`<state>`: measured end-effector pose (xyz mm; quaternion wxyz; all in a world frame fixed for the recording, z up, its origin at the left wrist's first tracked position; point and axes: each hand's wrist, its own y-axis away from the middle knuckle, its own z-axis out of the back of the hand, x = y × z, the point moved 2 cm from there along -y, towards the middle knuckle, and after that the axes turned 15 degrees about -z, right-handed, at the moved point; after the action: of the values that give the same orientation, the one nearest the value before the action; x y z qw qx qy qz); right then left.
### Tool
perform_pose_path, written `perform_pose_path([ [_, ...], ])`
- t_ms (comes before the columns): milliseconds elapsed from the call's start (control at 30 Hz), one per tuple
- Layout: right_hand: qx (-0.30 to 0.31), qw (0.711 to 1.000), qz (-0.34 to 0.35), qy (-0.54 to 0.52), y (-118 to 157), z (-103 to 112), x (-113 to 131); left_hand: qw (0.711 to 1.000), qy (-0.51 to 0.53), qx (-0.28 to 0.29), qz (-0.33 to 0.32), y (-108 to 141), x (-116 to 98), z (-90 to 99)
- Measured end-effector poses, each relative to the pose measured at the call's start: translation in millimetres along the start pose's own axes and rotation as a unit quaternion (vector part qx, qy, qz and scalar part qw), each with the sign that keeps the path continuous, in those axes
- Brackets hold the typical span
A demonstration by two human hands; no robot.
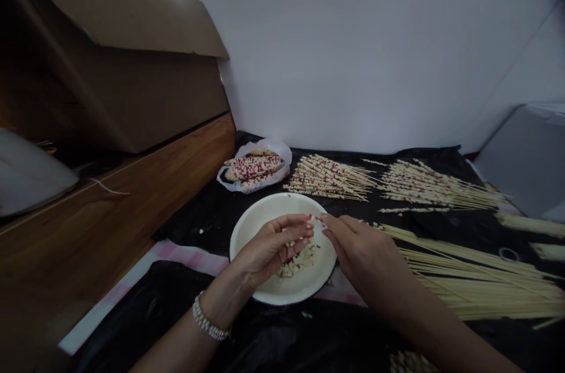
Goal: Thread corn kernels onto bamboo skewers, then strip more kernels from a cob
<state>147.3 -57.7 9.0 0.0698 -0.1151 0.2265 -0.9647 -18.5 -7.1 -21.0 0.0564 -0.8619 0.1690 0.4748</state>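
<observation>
Over a white enamel bowl (260,212), my left hand (276,243) is half curled, palm turned up, with corn kernels in its palm and at its fingertips. My right hand (359,249) comes in from the right, thumb and fingers pinched together. Between the fingertips of both hands is a short row of red and white corn kernels (316,223). Whether a stick runs through the row is too small to tell. Loose kernels (295,267) lie in the bottom of the bowl, partly hidden by my left hand.
Behind the bowl, a plastic bag (285,152) holds speckled corn cobs (253,167). Two piles of kernel-threaded skewers (329,177) (417,185) lie along the wall. Bare sticks (481,285) spread at right on black plastic sheeting (203,243). A cardboard box (168,90) stands left.
</observation>
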Motion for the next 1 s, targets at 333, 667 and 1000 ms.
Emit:
perform_pose_path([
  [333,-0.001,0.999,-0.013,0.039,-1.4,4.5,-2.2,0.994,0.098,-0.049,-0.001,-7.9,-0.6,10.6],
  [667,-0.005,0.999,-0.004,0.048,-0.5,2.3,-2.1,0.993,0.08,-0.087,-0.018,-8.7,-0.2,9.5],
  [1000,0.028,0.999,0.009,0.042,0.5,0.9,0.6,0.99,0.055,-0.127,-0.029,-7.2,-3.3,9.1],
])
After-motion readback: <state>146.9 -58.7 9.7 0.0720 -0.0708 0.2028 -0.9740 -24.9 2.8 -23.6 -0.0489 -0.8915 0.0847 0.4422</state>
